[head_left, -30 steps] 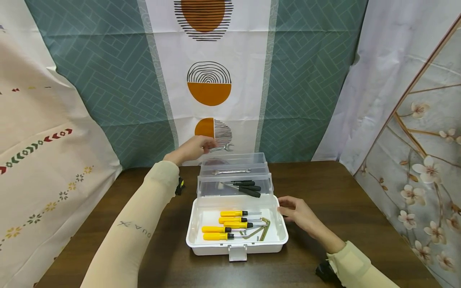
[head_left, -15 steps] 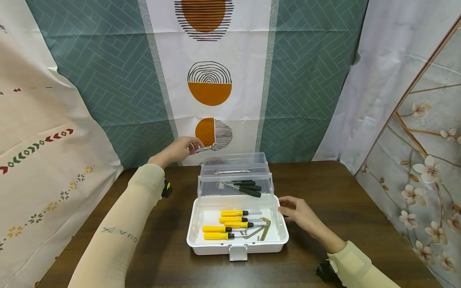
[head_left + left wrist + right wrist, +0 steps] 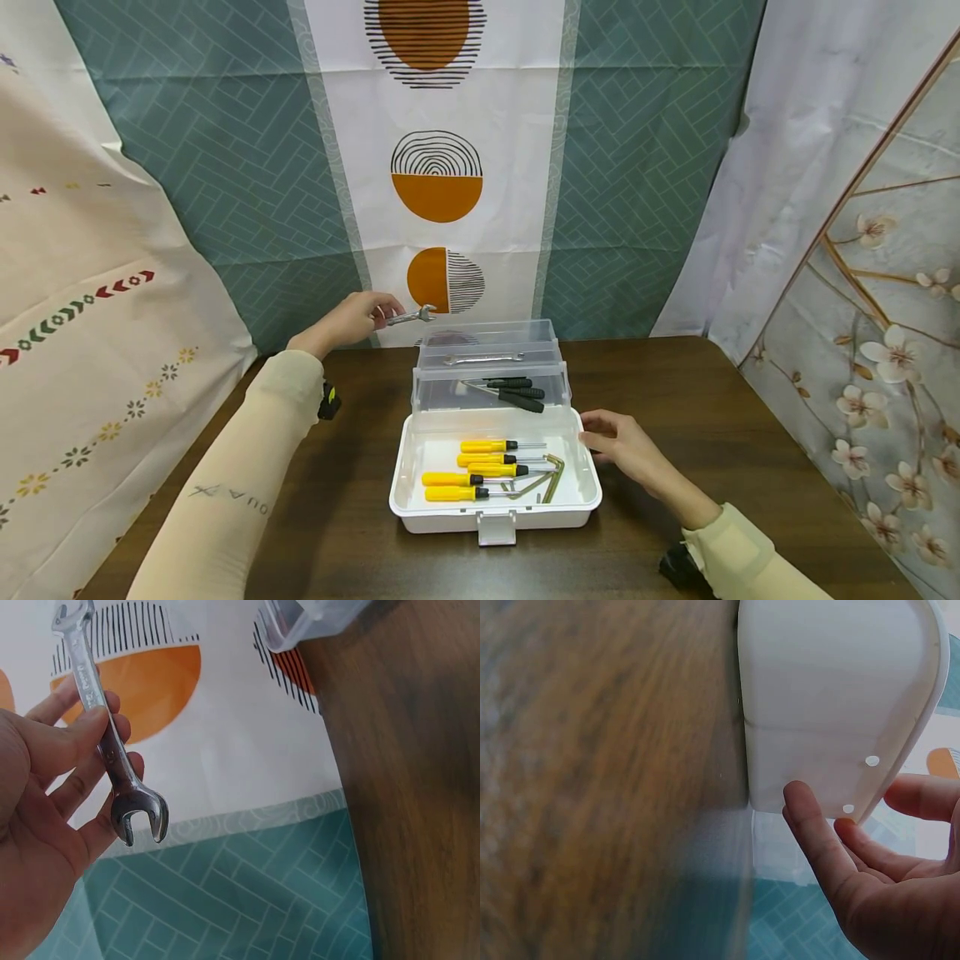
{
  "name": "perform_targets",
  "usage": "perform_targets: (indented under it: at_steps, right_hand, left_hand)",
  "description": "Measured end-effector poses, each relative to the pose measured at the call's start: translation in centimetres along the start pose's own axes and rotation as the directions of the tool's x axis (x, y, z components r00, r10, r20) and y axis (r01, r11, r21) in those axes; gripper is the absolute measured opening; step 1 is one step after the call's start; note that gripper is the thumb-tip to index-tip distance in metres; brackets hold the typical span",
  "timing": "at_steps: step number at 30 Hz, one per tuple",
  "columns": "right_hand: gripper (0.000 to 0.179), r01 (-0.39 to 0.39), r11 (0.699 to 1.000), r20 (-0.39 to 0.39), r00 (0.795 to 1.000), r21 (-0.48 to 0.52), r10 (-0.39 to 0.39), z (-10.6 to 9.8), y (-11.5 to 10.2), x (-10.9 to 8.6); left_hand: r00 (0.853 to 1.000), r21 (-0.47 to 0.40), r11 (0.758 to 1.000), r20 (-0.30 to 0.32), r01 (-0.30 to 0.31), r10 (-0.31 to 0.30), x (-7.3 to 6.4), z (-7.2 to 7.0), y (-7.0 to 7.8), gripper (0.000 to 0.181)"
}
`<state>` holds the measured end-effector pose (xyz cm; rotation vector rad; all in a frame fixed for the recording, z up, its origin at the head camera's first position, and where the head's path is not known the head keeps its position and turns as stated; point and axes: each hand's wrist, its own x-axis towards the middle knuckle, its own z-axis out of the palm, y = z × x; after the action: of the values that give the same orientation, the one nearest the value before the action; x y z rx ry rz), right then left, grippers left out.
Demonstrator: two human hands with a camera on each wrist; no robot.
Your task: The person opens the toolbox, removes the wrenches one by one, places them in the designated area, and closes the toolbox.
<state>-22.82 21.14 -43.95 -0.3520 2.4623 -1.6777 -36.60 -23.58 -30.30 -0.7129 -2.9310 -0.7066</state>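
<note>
My left hand (image 3: 360, 317) pinches a chrome open-end wrench (image 3: 112, 754) between thumb and fingers, raised in front of the patterned cloth, left of the toolbox lid. One forked end points down in the left wrist view. My right hand (image 3: 618, 446) holds the rear right corner of the white toolbox (image 3: 832, 682), thumb against the end wall and fingers round the back. The toolbox stands with its clear trays folded back. Several yellow-handled screwdrivers (image 3: 457, 493) and brass-coloured hex keys (image 3: 552, 482) lie in its bottom.
A second wrench (image 3: 483, 358) lies in the upper clear tray. Below it, several black-handled tools (image 3: 519, 400) and a light-tipped one lie in the lower clear tray. The dark wooden table (image 3: 675, 383) ends at hanging cloths (image 3: 300, 183) at the back and sides.
My left hand has moved left, away from the clear trays, carrying the wrench with it. The right hand and the toolbox stay where they were.
</note>
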Motion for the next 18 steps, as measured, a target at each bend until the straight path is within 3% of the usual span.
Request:
perform_targets:
  at_steps: [18]
  right_hand:
    - [0.041,0.006,1.0,-0.007,1.0,0.001,-0.006,0.0,0.1,0.1]
  left_hand:
    - [1.0,0.019,1.0,-0.011,0.013,-0.013,-2.2,0.1,-2.9,0.052]
